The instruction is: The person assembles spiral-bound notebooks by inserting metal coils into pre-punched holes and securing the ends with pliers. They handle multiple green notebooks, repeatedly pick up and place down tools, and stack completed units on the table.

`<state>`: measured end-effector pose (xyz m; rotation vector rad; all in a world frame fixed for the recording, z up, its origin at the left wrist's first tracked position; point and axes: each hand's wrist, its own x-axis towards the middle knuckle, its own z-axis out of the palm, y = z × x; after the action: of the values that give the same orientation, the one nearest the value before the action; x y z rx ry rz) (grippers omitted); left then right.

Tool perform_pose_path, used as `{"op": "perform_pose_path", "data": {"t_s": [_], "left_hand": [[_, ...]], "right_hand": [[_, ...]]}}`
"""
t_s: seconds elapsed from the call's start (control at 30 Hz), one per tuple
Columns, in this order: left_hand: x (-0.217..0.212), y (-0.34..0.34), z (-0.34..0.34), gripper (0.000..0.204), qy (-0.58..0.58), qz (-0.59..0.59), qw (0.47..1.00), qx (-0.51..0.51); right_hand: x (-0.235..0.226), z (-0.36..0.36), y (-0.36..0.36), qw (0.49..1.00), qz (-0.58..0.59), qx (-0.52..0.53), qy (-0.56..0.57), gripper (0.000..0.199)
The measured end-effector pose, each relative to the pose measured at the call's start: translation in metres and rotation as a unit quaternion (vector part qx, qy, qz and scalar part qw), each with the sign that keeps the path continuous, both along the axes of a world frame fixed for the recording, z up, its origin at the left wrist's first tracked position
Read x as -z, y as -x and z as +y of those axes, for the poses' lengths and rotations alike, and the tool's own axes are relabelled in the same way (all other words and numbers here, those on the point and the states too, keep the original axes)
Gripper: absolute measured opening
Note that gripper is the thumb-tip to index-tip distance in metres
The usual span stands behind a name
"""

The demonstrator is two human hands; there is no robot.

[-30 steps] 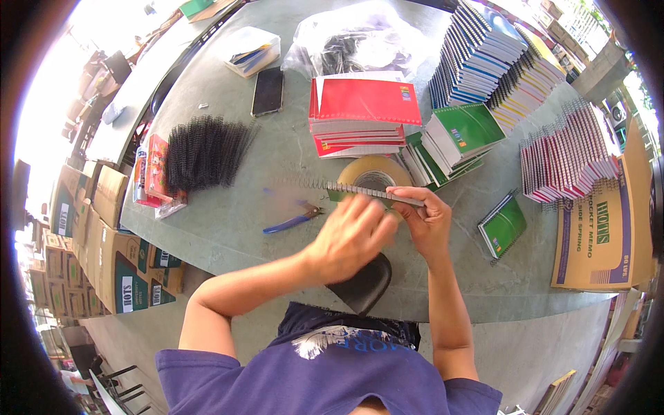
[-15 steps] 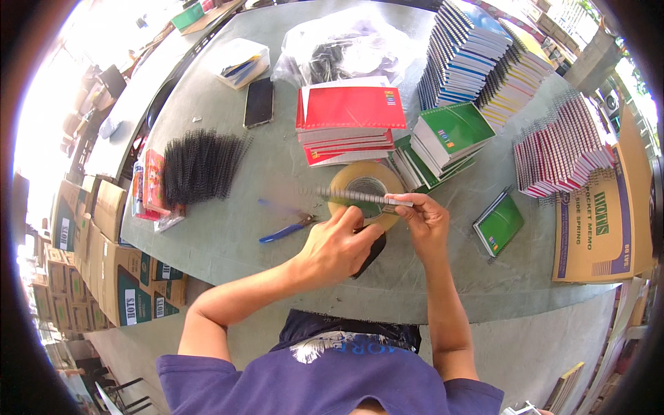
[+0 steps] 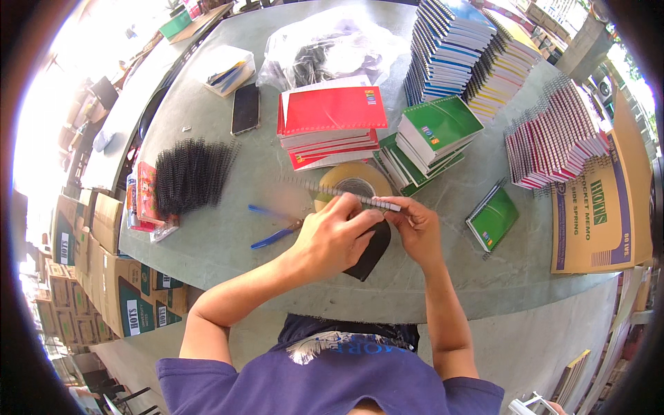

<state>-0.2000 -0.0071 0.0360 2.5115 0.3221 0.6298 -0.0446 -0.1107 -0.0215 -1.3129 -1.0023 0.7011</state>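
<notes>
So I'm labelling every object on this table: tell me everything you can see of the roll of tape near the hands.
The roll of tape is a wide ring of tan, glossy-looking tape around a pale inner core with a dark hollow centre. It lies flat on the grey-green table, just beyond the left hand and right hand. The spiral-bound pad they hold crosses over its near edge, hiding part of it. The red notebook stack sits close behind it.

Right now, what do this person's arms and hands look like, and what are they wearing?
Both forearms are bare from the short sleeves down. The left hand and right hand wear no gloves; no rings, watch or bracelet show. The purple T-shirt has short sleeves and a pale print near the collar.
</notes>
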Motion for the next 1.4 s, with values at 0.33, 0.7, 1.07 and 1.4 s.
{"op": "perform_pose_path", "data": {"t_s": [0.33, 0.7, 1.07, 1.4], "left_hand": [[0.039, 0.007, -0.028, 0.023, 0.054, 0.048, 0.997, 0.029], [-0.006, -0.022, 0.028, 0.040, -0.097, 0.007, 0.991, 0.088], [-0.009, -0.033, 0.028, 0.022, -0.078, 0.059, 0.987, 0.126], [0.008, -0.042, 0.020, 0.021, -0.046, -0.036, 0.990, 0.127]], "right_hand": [[-0.005, 0.001, -0.004, 0.999, -0.039, -0.010, -0.004, 0.030], [0.011, -0.001, -0.004, 0.999, 0.000, 0.051, 0.014, 0.020], [0.009, -0.004, -0.002, 0.996, 0.012, 0.092, 0.013, 0.012], [0.003, -0.005, 0.001, 0.988, -0.097, 0.116, 0.032, 0.014]]}}
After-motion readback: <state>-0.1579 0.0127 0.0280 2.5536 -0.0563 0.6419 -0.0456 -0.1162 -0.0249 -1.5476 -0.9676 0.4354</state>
